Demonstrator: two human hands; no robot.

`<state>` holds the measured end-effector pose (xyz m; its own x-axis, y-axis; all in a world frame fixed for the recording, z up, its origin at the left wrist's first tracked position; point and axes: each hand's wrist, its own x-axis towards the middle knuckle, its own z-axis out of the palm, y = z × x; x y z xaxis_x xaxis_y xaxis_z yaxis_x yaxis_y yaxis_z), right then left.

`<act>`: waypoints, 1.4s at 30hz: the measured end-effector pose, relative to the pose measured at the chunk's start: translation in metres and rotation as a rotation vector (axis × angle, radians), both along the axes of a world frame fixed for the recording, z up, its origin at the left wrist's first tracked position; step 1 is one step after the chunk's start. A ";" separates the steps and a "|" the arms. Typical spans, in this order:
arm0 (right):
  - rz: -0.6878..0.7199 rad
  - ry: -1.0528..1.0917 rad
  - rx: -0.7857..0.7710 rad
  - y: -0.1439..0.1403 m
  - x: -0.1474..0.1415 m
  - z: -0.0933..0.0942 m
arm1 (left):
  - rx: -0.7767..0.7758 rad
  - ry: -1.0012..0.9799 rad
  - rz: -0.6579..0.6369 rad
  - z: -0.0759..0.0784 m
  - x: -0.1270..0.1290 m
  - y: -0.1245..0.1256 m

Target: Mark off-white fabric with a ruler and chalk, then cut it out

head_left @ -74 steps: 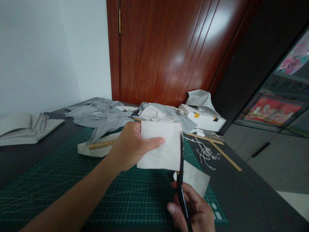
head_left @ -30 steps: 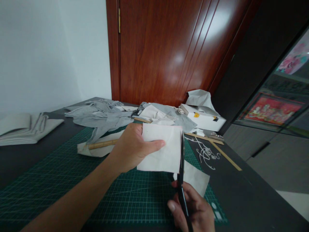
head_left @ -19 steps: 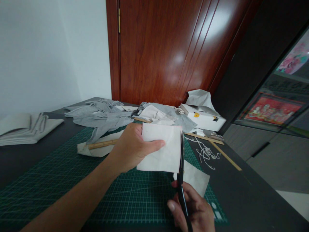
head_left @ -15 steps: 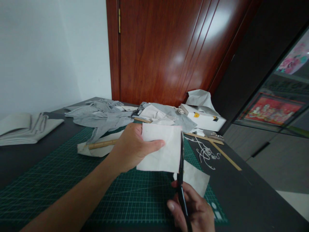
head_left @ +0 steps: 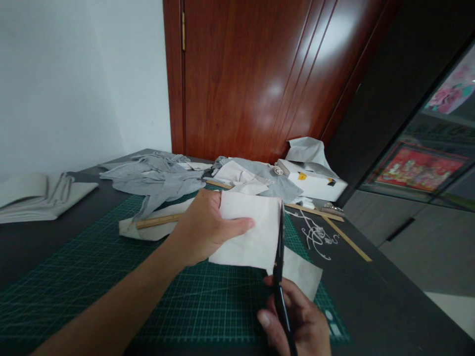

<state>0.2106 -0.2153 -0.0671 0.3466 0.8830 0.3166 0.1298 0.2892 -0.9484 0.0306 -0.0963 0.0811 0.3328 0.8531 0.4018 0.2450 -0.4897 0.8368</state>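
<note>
My left hand [head_left: 202, 227] holds a white square of fabric [head_left: 252, 232] up above the green cutting mat [head_left: 111, 277], thumb across its front. My right hand [head_left: 300, 321] grips black scissors [head_left: 279, 262], whose blades stand upright along the square's right edge. A second white fabric piece [head_left: 304, 274] lies on the mat just behind the scissors.
Grey and white fabric scraps [head_left: 159, 178] are piled at the back of the dark table [head_left: 371, 296]. A wooden ruler [head_left: 156, 221] lies on a white piece. Folded cloth [head_left: 37, 198] sits far left, a white box [head_left: 315, 183] and another ruler [head_left: 345, 237] to the right, white cord [head_left: 315, 237] nearby.
The white square has tilted and dropped slightly in my left hand; the scissors stay along its right edge, shifted a little up. Hands otherwise hold their places.
</note>
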 end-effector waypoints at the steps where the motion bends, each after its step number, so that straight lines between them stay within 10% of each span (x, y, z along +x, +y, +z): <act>1: 0.000 0.009 -0.005 0.000 0.000 0.000 | -0.002 0.003 0.001 -0.001 0.000 0.000; 42: -0.036 -0.008 -0.035 0.002 -0.001 -0.001 | -0.037 -0.016 -0.107 0.001 0.001 -0.001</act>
<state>0.2095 -0.2138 -0.0678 0.3760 0.8807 0.2882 0.1468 0.2505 -0.9569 0.0314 -0.0974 0.0823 0.4165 0.8277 0.3761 0.1798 -0.4806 0.8583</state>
